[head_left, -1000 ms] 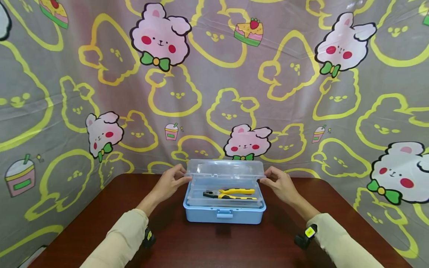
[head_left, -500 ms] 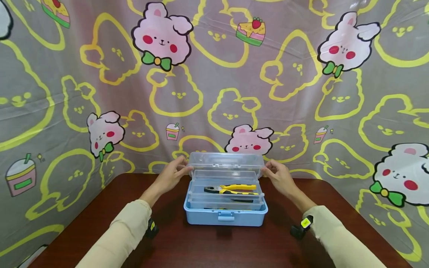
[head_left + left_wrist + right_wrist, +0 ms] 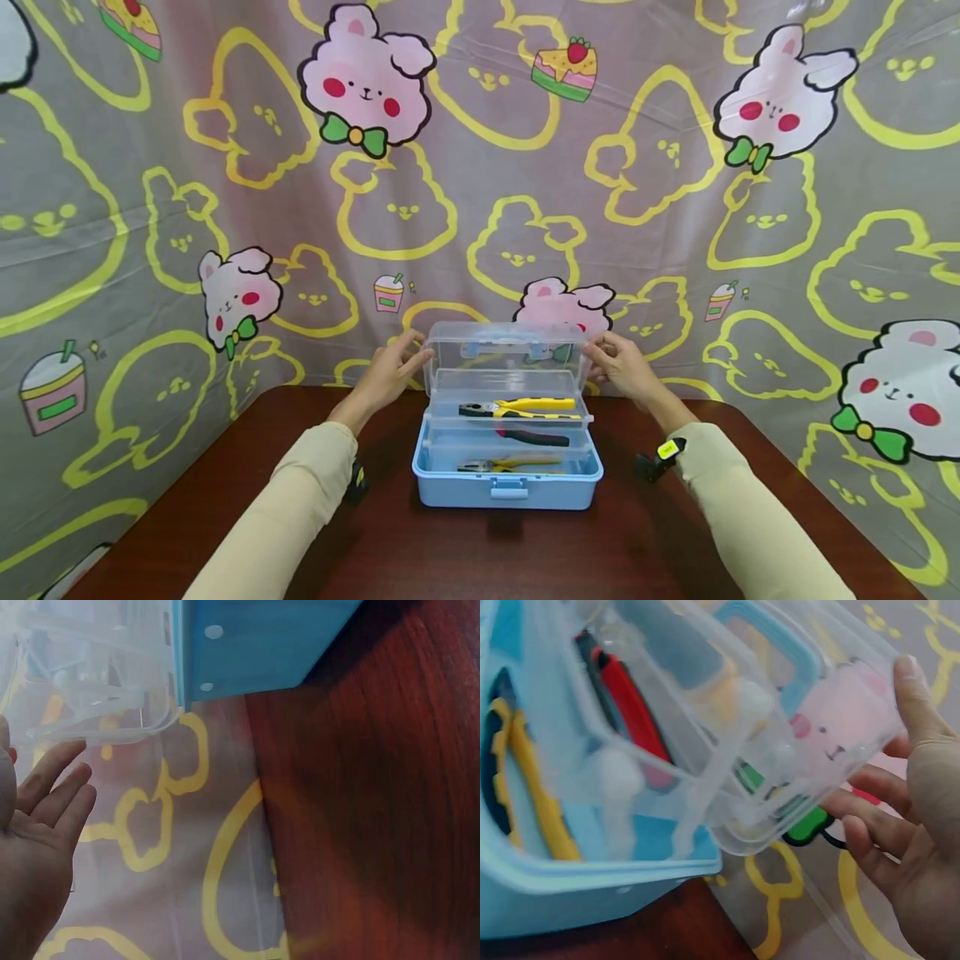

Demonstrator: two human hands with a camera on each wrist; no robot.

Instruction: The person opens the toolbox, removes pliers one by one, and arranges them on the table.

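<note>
A light-blue toolbox (image 3: 450, 492) stands on the table, its clear lid (image 3: 450, 335) raised and tilted back. My left hand (image 3: 384, 373) holds the lid's left end between thumb and fingers. At the right end my right hand (image 3: 628, 371) pinches it, thumb in front and fingers behind. Clear cantilever trays (image 3: 442, 421) have spread in steps above the base. Yellow-and-black combination pliers (image 3: 536, 404) lie in the upper tray. A red-and-black-handled tool (image 3: 534, 437) sits in the tray below. Yellow-handled pliers (image 3: 480, 466) lie in the base, partly hidden behind its front wall.
The dark red-brown table (image 3: 450, 558) ends at a grey cartoon curtain (image 3: 450, 192) behind the toolbox. A blue carry handle (image 3: 502, 340) shows through the lid. The front latch (image 3: 509, 489) hangs unfastened.
Both hands have raised the lid further up and back. The trays have lifted and spread apart with it, bringing the lower tool and the pliers in the base into sight.
</note>
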